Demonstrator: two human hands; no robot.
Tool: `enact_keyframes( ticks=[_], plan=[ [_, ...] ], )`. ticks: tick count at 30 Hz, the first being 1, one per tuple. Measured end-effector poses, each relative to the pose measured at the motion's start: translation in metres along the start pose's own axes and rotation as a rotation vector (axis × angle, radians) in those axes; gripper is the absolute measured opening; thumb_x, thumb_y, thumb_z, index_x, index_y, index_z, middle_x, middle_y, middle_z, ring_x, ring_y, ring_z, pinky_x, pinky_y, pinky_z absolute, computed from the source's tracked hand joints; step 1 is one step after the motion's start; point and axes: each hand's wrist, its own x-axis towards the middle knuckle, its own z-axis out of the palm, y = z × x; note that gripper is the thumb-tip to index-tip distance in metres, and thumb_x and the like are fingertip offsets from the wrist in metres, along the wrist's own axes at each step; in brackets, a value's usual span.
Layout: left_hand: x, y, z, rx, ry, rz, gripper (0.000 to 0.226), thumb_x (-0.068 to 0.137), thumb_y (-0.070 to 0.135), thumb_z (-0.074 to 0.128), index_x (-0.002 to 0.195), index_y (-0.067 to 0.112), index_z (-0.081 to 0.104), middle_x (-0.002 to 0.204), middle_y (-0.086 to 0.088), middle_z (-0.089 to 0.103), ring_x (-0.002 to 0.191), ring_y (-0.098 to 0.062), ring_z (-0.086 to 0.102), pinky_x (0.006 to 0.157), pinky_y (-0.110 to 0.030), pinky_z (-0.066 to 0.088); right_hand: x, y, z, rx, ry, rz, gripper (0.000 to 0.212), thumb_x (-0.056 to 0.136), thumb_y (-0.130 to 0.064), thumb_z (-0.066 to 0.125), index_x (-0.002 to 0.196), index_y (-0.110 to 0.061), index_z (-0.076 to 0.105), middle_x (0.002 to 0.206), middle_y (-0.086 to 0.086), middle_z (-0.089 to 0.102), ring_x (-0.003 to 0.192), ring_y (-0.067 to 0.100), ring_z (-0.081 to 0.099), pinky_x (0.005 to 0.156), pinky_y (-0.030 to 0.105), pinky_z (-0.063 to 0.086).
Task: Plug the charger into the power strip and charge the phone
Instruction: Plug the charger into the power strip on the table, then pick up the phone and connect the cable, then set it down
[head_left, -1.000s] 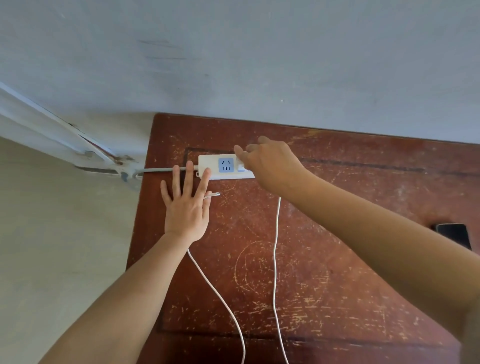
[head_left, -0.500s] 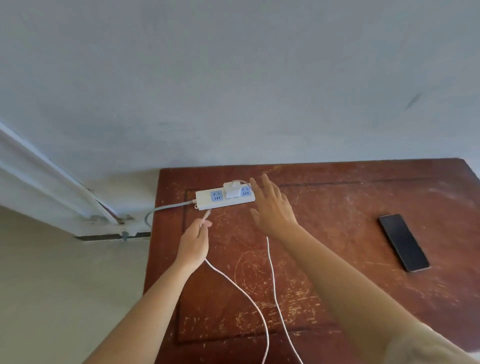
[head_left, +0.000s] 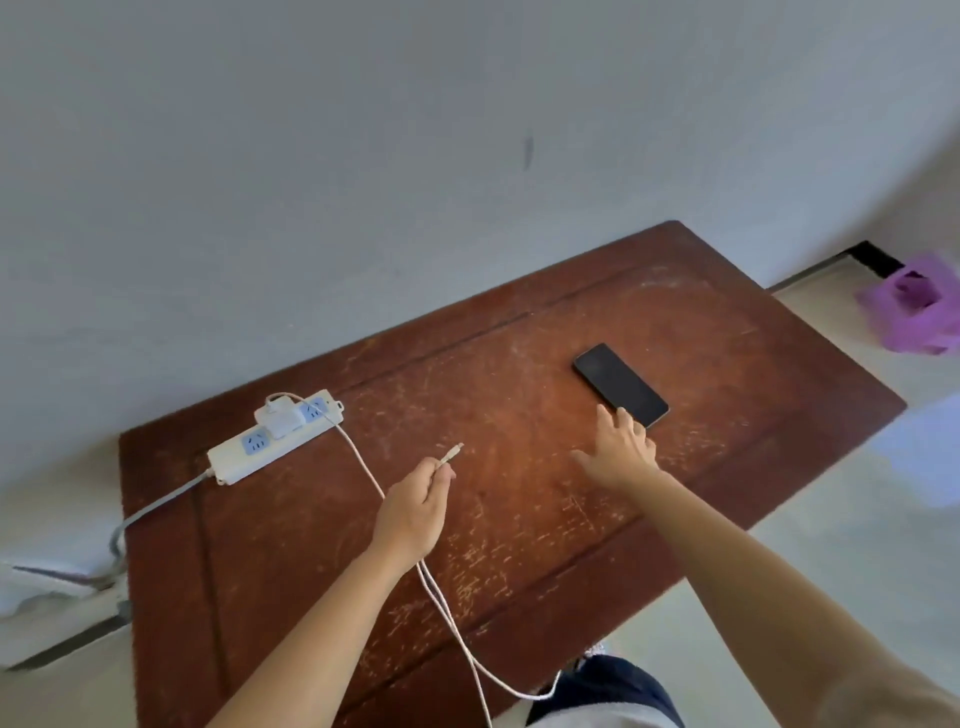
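Cable pinched in left hand; its loop leaves the bottom edge.

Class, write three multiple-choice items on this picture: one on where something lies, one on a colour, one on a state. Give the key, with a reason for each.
1. Where does the phone lie on the table?
A. far right part
B. on the power strip
C. near left corner

2. What colour is the power strip?
A. black
B. white
C. red

3. What state is the charger in?
A. lying loose on the table
B. held in a hand
C. plugged into the strip

Key: 1 A, the phone lies by the right hand; 2 B, its casing is white; 3 C, it sits in a socket, and the left hand holds only the cable end.
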Motion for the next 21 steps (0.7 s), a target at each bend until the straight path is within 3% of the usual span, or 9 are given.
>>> enact_keyframes(
  ticks=[5,7,11,15,18,21],
  plan=[
    [0.026,0.015,0.053,0.093,0.039,-0.105,0.032,0.102,0.04,0.033,0.085,0.029,0.058,0.048,0.014,0.056,0.048,-0.005,0.055,0.056,-0.03,0.043,0.05,0.045,-0.004,0.154,0.055,0.012,0.101,0.093,-0.049,0.062,0.159,-0.015,-0.006,0.167,0.024,-0.001,0.152,0.044,0.005,0.12,0.059,0.015],
    [0.035,0.019,0.075,0.118,0.065,-0.217,0.035,0.103,0.038,0.033,0.086,0.022,0.059,0.06,0.008,0.06,0.061,-0.01,0.06,0.066,-0.039,0.05,0.072,0.059,-0.007,0.167,0.077,0.005,0.107,0.089,-0.054,0.063,0.158,-0.016,-0.009,0.166,0.025,-0.004,0.152,0.046,0.001,0.121,0.059,0.012],
    [0.052,0.033,0.123,0.244,0.005,-0.402,0.041,0.104,0.036,0.03,0.101,0.012,0.063,0.097,-0.004,0.066,0.098,-0.027,0.061,0.09,-0.047,0.046,0.111,0.084,-0.013,0.1,0.042,-0.063,0.116,0.083,-0.064,0.063,0.158,-0.015,-0.01,0.165,0.025,0.009,0.152,0.045,0.008,0.121,0.057,0.014],
    [0.058,0.042,0.148,0.501,0.018,-0.496,0.046,0.104,0.036,0.025,0.114,0.01,0.062,0.115,-0.009,0.06,0.113,-0.031,0.053,0.1,-0.054,0.037,0.125,0.089,-0.011,0.04,0.077,-0.151,0.11,0.081,-0.063,0.064,0.157,-0.008,0.006,0.157,0.023,0.031,0.142,0.042,0.03,0.114,0.054,0.031],
    [0.064,0.037,0.145,0.438,-0.002,-0.557,0.048,0.104,0.036,0.022,0.113,0.009,0.06,0.115,-0.009,0.06,0.113,-0.031,0.053,0.102,-0.054,0.033,0.128,0.089,-0.007,0.045,0.17,-0.201,0.095,0.084,-0.055,0.066,0.152,-0.005,0.023,0.142,0.02,0.048,0.126,0.039,0.046,0.1,0.051,0.042],
    [0.069,0.036,0.142,0.338,-0.007,-0.579,0.047,0.104,0.038,0.022,0.107,0.01,0.058,0.11,-0.008,0.061,0.108,-0.029,0.055,0.103,-0.054,0.029,0.134,0.087,-0.012,0.08,0.139,-0.14,0.099,0.071,-0.056,0.073,0.145,-0.004,0.033,0.131,0.018,0.052,0.116,0.038,0.05,0.094,0.049,0.046]
  ],
)
